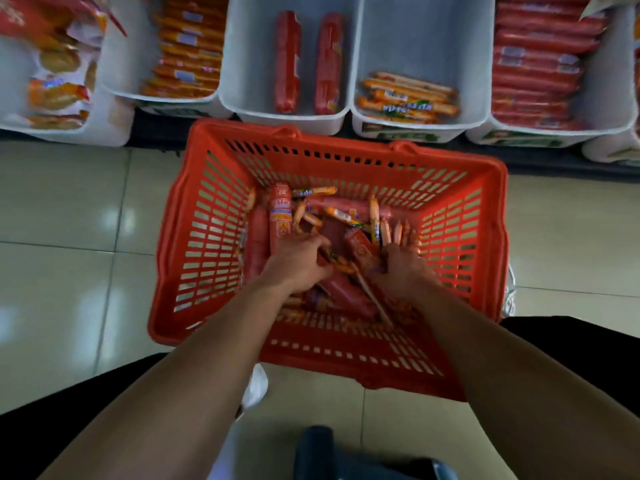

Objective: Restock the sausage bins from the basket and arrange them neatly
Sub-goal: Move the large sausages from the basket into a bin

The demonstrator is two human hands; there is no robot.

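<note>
A red plastic basket (194,237) stands on the floor below the shelf, holding a loose pile of red and orange sausages (346,216). Both my hands are down inside it. My left hand (294,261) has its fingers curled around thin orange sausage sticks (337,263) at the middle of the pile. My right hand (403,268) grips sausages on the right side, its fingers buried among them. Above the basket, a white bin (249,81) holds two large red sausages (287,60), and the bin to its right (429,39) holds a few orange sticks (407,98).
More white bins line the shelf: orange packs (188,46) at left, stacked red sausages (540,64) at right, snack bags (55,71) far left. Pale floor tiles (69,220) surround the basket. My dark-clothed knees flank it at the frame's bottom.
</note>
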